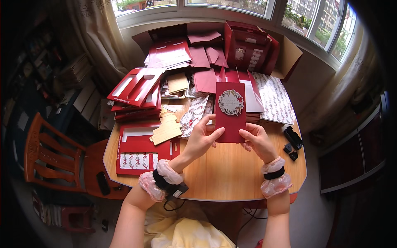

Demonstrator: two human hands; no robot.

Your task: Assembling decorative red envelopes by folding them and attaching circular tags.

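Observation:
Both my hands hold up a dark red paper card [230,130] above the wooden table [223,173]. A wreath-shaped paper decoration [231,103] with a gold bow and printed writing sits on its front. My left hand [203,135] pinches the card's lower left edge, thumb in front. My right hand [256,139] grips the lower right corner the same way. Beyond the left hand lie wreath-patterned paper pieces [194,114]. Left of that hand, small yellowish paper pieces [167,128] rest on a red money-wallet box [147,145] with cut-out windows.
More red window boxes [136,88] are stacked at the left. Red envelopes [200,57] and a large red carton [248,46] stand at the back. Patterned sheets [274,99] and small black objects [293,139] lie at the right. A wooden chair [59,158] holds a dark phone [103,183].

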